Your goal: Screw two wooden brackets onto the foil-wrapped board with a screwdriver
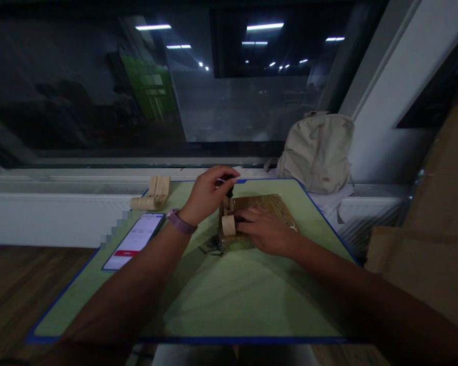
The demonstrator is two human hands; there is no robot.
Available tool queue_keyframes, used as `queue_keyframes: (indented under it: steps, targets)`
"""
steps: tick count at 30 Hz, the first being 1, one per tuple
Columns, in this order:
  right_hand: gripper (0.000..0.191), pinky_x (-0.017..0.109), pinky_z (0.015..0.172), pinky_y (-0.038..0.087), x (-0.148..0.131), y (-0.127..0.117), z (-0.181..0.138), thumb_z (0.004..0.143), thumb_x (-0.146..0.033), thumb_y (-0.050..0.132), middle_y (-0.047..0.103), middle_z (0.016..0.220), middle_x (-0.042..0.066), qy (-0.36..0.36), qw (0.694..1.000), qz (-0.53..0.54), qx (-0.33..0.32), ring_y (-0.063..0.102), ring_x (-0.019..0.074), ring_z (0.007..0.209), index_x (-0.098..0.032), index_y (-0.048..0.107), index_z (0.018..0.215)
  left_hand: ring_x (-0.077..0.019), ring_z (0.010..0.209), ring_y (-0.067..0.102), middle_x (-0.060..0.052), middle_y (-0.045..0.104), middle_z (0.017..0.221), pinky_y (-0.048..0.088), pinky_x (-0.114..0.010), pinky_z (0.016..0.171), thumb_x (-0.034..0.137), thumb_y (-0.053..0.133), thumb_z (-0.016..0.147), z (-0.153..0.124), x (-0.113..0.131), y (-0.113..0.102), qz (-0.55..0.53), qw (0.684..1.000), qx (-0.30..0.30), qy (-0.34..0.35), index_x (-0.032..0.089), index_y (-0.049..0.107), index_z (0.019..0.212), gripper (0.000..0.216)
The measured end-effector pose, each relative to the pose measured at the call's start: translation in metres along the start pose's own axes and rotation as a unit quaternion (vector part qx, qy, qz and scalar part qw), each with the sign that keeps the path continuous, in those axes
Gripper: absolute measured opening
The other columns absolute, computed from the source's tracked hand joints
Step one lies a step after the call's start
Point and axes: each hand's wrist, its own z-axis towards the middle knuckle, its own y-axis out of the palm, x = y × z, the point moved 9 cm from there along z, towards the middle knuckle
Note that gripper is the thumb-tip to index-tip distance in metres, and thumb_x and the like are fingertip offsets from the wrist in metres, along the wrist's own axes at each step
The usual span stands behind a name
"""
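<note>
My left hand [213, 190], with a watch on its wrist, is closed at the fingertips around the top of a screwdriver [230, 193] with a black handle. The tool stands upright, its lower end over a small light wooden piece [229, 225]. From the right, my right hand [265, 230] presses its fingers against that wooden piece and steadies it. Both are on a flat brown block wrapped in shiny tape [278, 203]. The screwdriver's tip is too small and dark to make out. Small dark bits [214, 248], perhaps screws, lie by the block's near left corner.
More light wooden pieces [154, 195] stand at the table's back left edge. A phone [135, 240] with a lit screen lies left of my forearm. The green table [229, 305] has a blue rim. Behind it are a backpack [320, 152] and a window; cardboard [423, 239] stands right.
</note>
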Motion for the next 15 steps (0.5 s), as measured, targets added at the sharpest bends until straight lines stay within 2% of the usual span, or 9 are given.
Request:
queue_keyframes:
  steps: [4, 7, 10, 15]
  targets:
    - [0.035, 0.041, 0.095, 0.043, 0.0007, 0.0000, -0.0001, 0.088, -0.007, 0.054, 0.061, 0.130, 0.010, -0.002, 1.000, -0.005, 0.010, 0.054, 0.0240, 0.110, -0.021, 0.065, 0.118, -0.0179, 0.100, 0.067, -0.007, 0.070, 0.112, 0.054, -0.031, 0.083, 0.023, 0.051, 0.094, -0.0005, -0.0021, 0.0006, -0.039, 0.999, -0.008, -0.006, 0.022, 0.058, 0.123, 0.030]
    - [0.036, 0.042, 0.097, 0.042, -0.0003, -0.0014, 0.0006, 0.088, -0.006, 0.054, 0.062, 0.128, 0.011, 0.005, 1.000, -0.003, -0.002, 0.054, 0.0241, 0.110, -0.021, 0.066, 0.118, -0.0179, 0.099, 0.066, -0.007, 0.070, 0.107, 0.054, -0.031, 0.083, 0.027, 0.050, 0.095, -0.0014, 0.0013, 0.0036, -0.029, 0.999, -0.020, -0.005, 0.020, 0.063, 0.112, 0.022]
    - [0.036, 0.042, 0.098, 0.042, -0.0015, -0.0031, 0.0015, 0.088, -0.006, 0.055, 0.063, 0.128, 0.010, 0.014, 1.000, 0.002, -0.014, 0.054, 0.0243, 0.112, -0.021, 0.067, 0.119, -0.0167, 0.092, 0.065, -0.005, 0.070, 0.101, 0.053, -0.029, 0.079, 0.032, 0.062, 0.090, -0.0018, 0.0018, 0.0062, -0.006, 1.000, -0.028, -0.008, 0.019, 0.065, 0.100, 0.016]
    - [0.036, 0.041, 0.097, 0.042, -0.0005, -0.0002, 0.0018, 0.088, -0.007, 0.056, 0.062, 0.131, 0.009, 0.012, 1.000, -0.001, -0.015, 0.054, 0.0245, 0.113, -0.021, 0.066, 0.119, -0.0163, 0.090, 0.065, -0.005, 0.069, 0.099, 0.054, -0.026, 0.074, 0.027, 0.066, 0.085, -0.0008, -0.0053, -0.0031, 0.009, 1.000, 0.022, -0.007, 0.019, 0.068, 0.093, 0.012]
